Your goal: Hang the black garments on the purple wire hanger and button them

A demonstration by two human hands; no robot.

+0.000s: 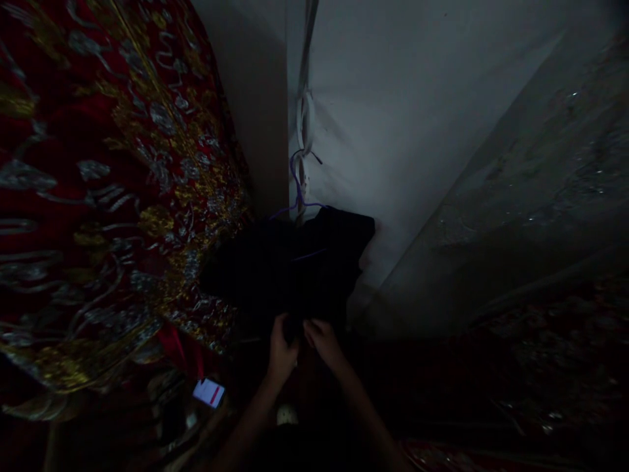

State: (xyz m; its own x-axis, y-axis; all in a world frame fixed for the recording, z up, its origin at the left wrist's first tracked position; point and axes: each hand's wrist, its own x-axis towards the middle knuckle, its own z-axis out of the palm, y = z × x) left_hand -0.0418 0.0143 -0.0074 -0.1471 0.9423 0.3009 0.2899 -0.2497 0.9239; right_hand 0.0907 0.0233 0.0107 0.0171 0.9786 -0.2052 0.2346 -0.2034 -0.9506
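Note:
A black garment, looking like a short-sleeved top (289, 269), hangs on a purple hanger (298, 187) against the wall. Near its lower edge, my left hand (282, 347) is closed with the dark cloth between thumb and fingers. Just to the right, my right hand (320, 334) pinches the same cloth, its fingertips close to the left hand. The hanger's hook is caught on a white looped strap (304, 124) that runs down the wall corner. Darkness hides the garment's details and its bottom edge.
Red fabric with gold and silver embroidery (147, 164) fills the left side. Clear plastic sheeting (515, 177) covers something on the right. A white tag (209, 393) hangs at the lower left on a red ribbon. Pale wall (407, 98) stands behind.

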